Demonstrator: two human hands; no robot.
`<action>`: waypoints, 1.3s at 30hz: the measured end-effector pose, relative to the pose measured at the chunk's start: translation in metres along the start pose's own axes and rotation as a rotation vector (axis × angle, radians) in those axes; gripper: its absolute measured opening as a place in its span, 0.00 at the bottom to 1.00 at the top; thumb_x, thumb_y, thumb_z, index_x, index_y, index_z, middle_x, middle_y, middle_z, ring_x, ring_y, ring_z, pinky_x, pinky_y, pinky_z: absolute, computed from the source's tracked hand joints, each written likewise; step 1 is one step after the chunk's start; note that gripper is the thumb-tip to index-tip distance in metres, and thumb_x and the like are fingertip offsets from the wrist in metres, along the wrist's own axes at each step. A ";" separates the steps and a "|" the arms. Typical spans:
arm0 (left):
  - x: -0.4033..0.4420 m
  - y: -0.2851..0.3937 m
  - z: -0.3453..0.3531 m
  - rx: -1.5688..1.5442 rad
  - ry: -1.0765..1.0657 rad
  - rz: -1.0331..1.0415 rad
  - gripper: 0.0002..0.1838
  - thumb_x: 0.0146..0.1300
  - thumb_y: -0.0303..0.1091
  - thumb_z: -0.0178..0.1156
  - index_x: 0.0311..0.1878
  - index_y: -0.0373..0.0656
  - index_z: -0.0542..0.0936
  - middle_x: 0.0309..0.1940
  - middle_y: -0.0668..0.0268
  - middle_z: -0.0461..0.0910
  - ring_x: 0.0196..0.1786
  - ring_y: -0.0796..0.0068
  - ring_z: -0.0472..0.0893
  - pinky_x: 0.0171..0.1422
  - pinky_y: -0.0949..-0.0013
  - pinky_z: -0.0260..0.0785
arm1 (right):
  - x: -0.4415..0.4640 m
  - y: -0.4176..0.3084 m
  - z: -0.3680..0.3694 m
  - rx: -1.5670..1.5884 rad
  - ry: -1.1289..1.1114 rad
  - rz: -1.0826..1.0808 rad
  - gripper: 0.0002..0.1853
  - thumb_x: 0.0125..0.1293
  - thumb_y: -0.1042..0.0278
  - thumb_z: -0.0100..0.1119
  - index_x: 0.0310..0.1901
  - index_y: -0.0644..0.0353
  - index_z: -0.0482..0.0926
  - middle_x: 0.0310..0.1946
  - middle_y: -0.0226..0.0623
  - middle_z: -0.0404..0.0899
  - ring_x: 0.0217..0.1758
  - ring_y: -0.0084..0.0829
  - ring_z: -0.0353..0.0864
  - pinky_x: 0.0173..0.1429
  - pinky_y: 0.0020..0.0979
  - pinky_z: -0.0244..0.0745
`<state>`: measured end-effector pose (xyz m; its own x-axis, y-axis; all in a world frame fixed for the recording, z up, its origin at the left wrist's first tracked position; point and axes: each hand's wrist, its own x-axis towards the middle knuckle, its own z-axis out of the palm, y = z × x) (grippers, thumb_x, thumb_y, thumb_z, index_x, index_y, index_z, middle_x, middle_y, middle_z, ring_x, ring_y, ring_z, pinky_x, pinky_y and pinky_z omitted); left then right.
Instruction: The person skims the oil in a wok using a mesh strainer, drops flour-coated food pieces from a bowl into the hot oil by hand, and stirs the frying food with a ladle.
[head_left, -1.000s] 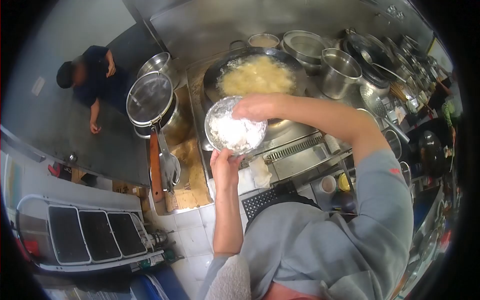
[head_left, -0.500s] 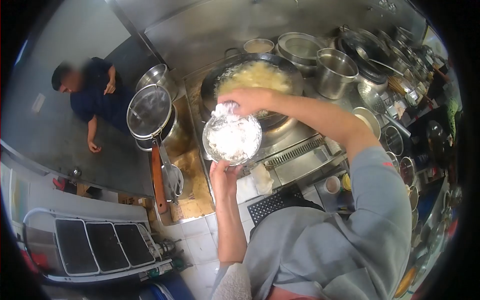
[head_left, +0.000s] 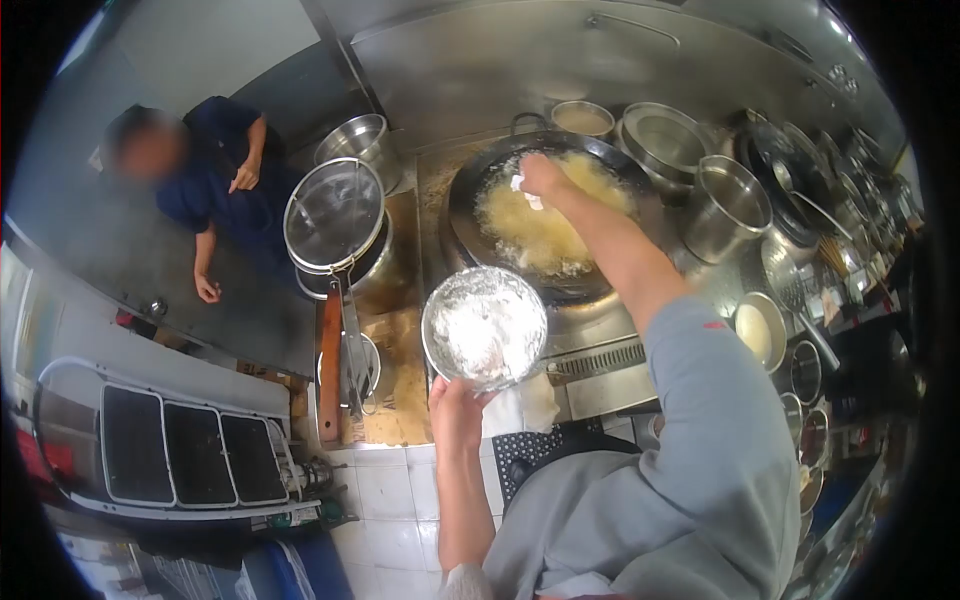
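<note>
My left hand (head_left: 459,410) grips the near rim of a metal bowl (head_left: 484,328) that holds white powder and coated pieces. Beyond the bowl sits a large black wok (head_left: 468,221) of bubbling yellowish oil (head_left: 530,235). Over its left part is my right hand (head_left: 544,178), fingers closed on white coated pieces (head_left: 527,193) that hang below the fingertips. What exactly the pieces are is too small to tell.
A wooden-handled strainer (head_left: 333,215) rests over a pot on the left. Steel pots (head_left: 728,208) and a perforated ladle (head_left: 787,270) stand on the right. Another person (head_left: 225,185) in dark clothes is at the far left, by a grey surface.
My right hand has gone from inside the bowl to over the wok, taking white pieces with it. My left hand still holds the bowl. The head view has shifted.
</note>
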<state>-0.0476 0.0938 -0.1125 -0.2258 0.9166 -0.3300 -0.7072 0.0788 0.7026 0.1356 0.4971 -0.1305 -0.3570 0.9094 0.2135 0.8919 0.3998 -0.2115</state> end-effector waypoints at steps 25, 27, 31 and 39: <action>-0.007 -0.019 0.030 0.132 -0.317 -0.044 0.13 0.58 0.22 0.47 0.47 0.38 0.73 0.42 0.60 0.78 0.43 0.65 0.80 0.46 0.57 0.77 | -0.250 -0.175 -0.155 -0.133 -0.285 -0.248 0.27 0.43 0.63 0.68 0.49 0.50 0.74 0.41 0.45 0.75 0.47 0.43 0.77 0.49 0.41 0.72; -0.007 -0.023 0.036 0.096 -0.288 -0.052 0.11 0.58 0.22 0.48 0.44 0.38 0.73 0.40 0.61 0.78 0.41 0.68 0.80 0.44 0.59 0.78 | -0.245 -0.169 -0.141 -0.166 -0.273 -0.273 0.26 0.43 0.64 0.67 0.49 0.49 0.74 0.40 0.45 0.74 0.47 0.44 0.76 0.50 0.41 0.71; -0.003 -0.023 0.040 0.057 -0.232 -0.013 0.07 0.56 0.22 0.49 0.38 0.38 0.74 0.34 0.64 0.78 0.35 0.72 0.80 0.38 0.63 0.79 | -0.236 -0.150 -0.108 0.089 -0.196 -0.453 0.29 0.43 0.64 0.67 0.52 0.48 0.72 0.40 0.44 0.74 0.49 0.45 0.75 0.51 0.41 0.70; 0.016 -0.014 0.042 0.023 -0.251 -0.033 0.15 0.57 0.22 0.47 0.48 0.36 0.72 0.43 0.58 0.77 0.45 0.63 0.79 0.47 0.55 0.77 | -0.203 -0.158 -0.119 0.015 -0.433 -0.413 0.30 0.39 0.59 0.67 0.50 0.45 0.73 0.38 0.42 0.80 0.43 0.45 0.79 0.45 0.43 0.72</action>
<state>-0.0128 0.1237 -0.1013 -0.0275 0.9817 -0.1884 -0.6957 0.1165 0.7088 0.1008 0.2356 -0.0267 -0.7567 0.6413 -0.1270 0.6525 0.7287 -0.2078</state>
